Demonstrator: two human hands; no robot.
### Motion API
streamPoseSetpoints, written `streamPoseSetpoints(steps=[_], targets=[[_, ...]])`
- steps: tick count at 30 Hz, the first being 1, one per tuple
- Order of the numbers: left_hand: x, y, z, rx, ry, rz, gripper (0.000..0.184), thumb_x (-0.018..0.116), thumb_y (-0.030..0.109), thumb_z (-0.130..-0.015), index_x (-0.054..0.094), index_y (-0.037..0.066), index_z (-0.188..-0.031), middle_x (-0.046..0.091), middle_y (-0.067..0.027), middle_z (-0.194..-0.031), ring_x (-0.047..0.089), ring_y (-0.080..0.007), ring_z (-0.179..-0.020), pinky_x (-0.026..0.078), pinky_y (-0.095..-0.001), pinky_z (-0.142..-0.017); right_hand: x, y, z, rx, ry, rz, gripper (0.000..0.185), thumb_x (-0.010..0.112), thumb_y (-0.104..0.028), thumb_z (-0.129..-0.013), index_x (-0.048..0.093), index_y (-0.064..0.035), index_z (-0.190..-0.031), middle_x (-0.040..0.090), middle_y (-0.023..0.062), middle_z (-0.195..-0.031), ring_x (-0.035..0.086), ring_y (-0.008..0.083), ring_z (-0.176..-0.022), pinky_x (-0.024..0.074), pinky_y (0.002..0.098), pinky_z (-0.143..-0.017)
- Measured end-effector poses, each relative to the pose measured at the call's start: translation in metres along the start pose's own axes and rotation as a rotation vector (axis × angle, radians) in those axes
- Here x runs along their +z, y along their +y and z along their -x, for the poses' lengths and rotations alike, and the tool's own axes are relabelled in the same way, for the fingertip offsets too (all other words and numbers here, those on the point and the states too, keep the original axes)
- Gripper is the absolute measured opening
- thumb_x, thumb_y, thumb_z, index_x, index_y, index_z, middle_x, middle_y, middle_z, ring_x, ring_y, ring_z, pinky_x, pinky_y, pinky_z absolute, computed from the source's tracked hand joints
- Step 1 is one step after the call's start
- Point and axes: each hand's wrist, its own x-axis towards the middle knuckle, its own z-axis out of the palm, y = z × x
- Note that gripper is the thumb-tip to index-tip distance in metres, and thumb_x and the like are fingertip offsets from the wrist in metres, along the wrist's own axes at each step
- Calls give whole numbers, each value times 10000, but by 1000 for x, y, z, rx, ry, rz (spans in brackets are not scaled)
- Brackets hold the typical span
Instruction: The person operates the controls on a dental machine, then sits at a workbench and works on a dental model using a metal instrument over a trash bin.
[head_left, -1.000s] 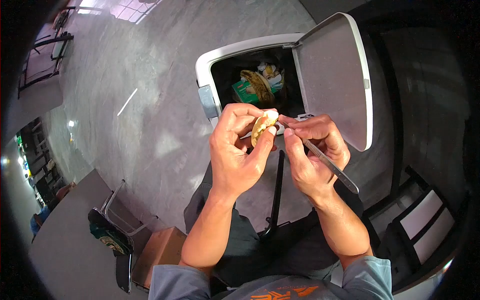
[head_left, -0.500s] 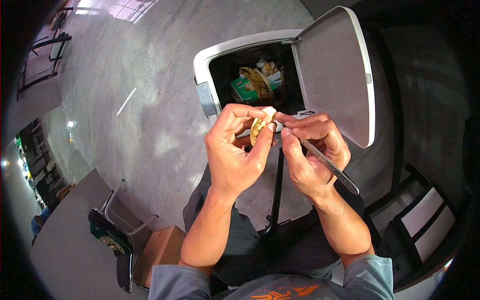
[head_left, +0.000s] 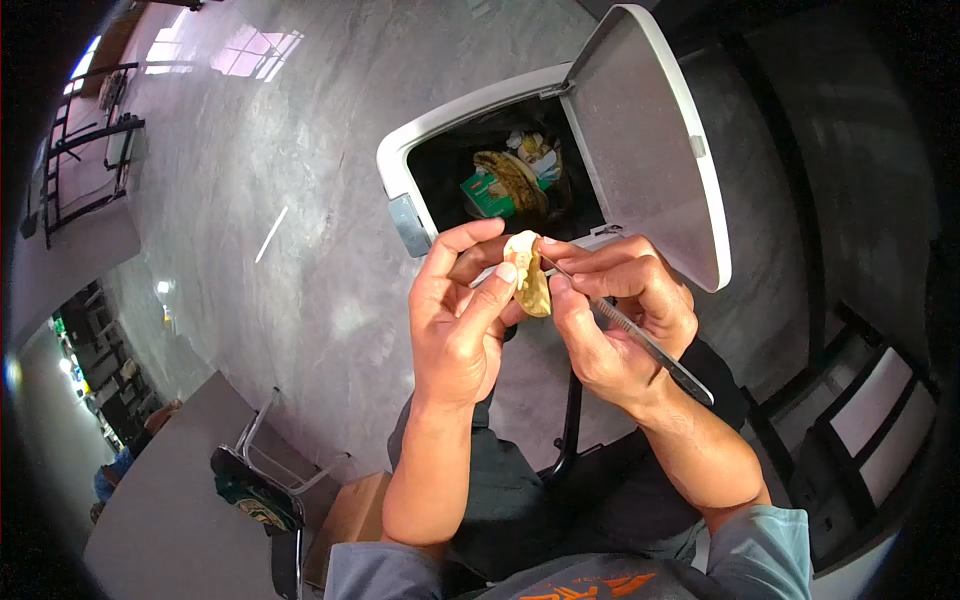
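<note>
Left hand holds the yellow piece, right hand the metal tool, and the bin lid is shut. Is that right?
Not quite: in the head view the bin lid is open. The left hand holds the yellow piece, the right hand the metal tool.

Brown cardboard box (head_left: 345, 515) beside a metal-framed chair (head_left: 286, 562), grey table (head_left: 165, 490), white strip (head_left: 271, 235) on grey floor (head_left: 330, 130)

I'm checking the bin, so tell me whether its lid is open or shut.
Open: the lid stands swung aside from the mouth of the bin, leaving the green box visible inside.
</note>
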Motion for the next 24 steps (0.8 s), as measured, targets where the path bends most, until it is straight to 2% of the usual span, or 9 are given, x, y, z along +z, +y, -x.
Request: streamPoseSetpoints(steps=[2,4,7,9,18,22,24], targets=[[3,1,1,-20,-10,25,422,575,2,-966,496,-24,-1379,651,-179,-1189,658,-202,-1051,588,-305,-821,-1,-2,0,-29,-27,9,144,715,97,-769,601,11,-786,693,148,-842,733,259,-871,587,355,-805],[5,0,1,-25,-21,6,402,571,0,-970,511,-31,-1367,654,-167,-1181,659,-199,-1044,578,-291,-826,-5,-5,-1,-74,-109,48,157,686,125,-817,572,18,-833,657,158,-888,720,301,-984,567,406,-936],[-3,-7,0,-3,-69,5,358,570,-3,-975,544,-45,-1330,656,-156,-1174,647,-211,-1103,553,-265,-822,-5,-6,0,-78,-128,39,157,706,109,-815,579,16,-819,668,159,-882,723,292,-976,546,427,-974],[-3,-10,0,17,-83,5,358,574,-4,-976,543,-46,-1330,650,-161,-1190,637,-219,-1136,546,-263,-806,-6,-8,0,-74,-134,57,162,714,103,-816,578,16,-815,671,156,-881,723,288,-977,545,423,-975],[2,-8,4,38,-70,16,363,570,0,-979,536,-56,-1336,622,-181,-1238,620,-278,-1179,549,-411,-996,-5,-3,1,-61,-111,93,142,691,101,-831,574,21,-826,661,159,-901,720,276,-975,548,428,-962],[6,-7,4,59,-73,-21,366,571,6,-984,536,-66,-1341,617,-201,-1259,641,-239,-1125,572,-358,-942,-3,-1,1,-43,-78,100,126,685,94,-836,575,31,-840,660,168,-898,717,269,-947,547,442,-957],[2,-9,3,74,-77,-66,360,568,4,-987,538,-72,-1337,615,-208,-1266,645,-218,-1103,577,-334,-922,-1,0,1,-85,-48,113,117,715,69,-787,625,10,-832,685,160,-891,697,263,-846,555,445,-912]])
